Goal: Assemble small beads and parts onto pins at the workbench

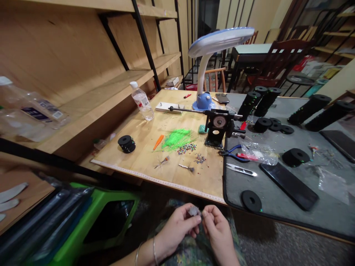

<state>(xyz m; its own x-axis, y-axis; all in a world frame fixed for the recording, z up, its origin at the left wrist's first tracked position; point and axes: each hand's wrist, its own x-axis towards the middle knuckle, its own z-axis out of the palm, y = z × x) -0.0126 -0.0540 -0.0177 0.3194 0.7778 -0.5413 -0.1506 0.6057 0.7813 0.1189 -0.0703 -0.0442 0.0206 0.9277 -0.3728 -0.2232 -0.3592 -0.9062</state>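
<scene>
Both hands are close together in front of the table's near edge, above my lap. My left hand (181, 225) is closed, with a small grey tufted bundle (194, 211) between thumb and fingers; its exact kind is too small to tell. Beside it, thumb and forefinger of my right hand (217, 226) are pinched near the bundle's right side, and what they hold is hidden. On the wood nearby lie two similar wire-like bundles, one with a grey end (190, 169) and one with an orange-grey end (165, 159). Small multicoloured beads (187, 148) sit behind them, beside bright green thin strands (179, 139).
A black hand-crank winder (217, 127) stands mid-table before a blue-white lamp (204, 100). The grey mat (273, 184) carries black foam spools (251, 200), pliers (235, 152), thread snips (242, 170) and a phone (290, 184). A water bottle (142, 102) stands at left, a green stool (72, 240) below.
</scene>
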